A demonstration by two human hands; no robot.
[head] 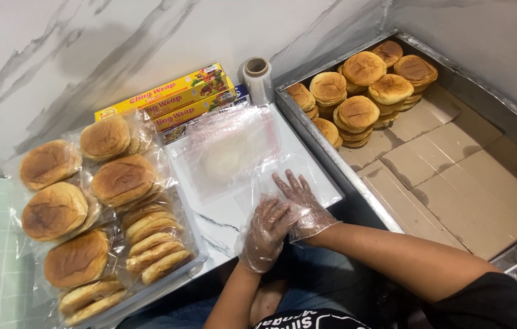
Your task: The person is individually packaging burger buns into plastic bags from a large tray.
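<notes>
Landmark: the white marble-patterned surface (pixel 222 216), in front of the person.
Left hand (pixel 265 231): in a thin clear glove, fingers loosely spread and flat, resting at the near edge of the surface, touching the right hand.
Right hand (pixel 300 198): gloved too, fingers spread wide, pressed flat on a clear plastic bag (pixel 270 176) that lies on the surface; it grips nothing.
Stack of bags (pixel 228 149): more clear bags lying flat on the far part of the surface, just beyond the one under the hand.
Metal tray (pixel 322 143): a deep bin to the right of the surface, lined with flattened cardboard (pixel 465 183); loose buns (pixel 362 79) are stacked in its far corner, the rest of the lining bare.
Bagged buns (pixel 97 213): to the left of the surface, buns sealed in clear bags, some flat, some on edge in a row.
Wrap boxes (pixel 173 100): two long yellow boxes at the wall beyond the surface.
Film roll (pixel 258 76): upright just right of the boxes.
</notes>
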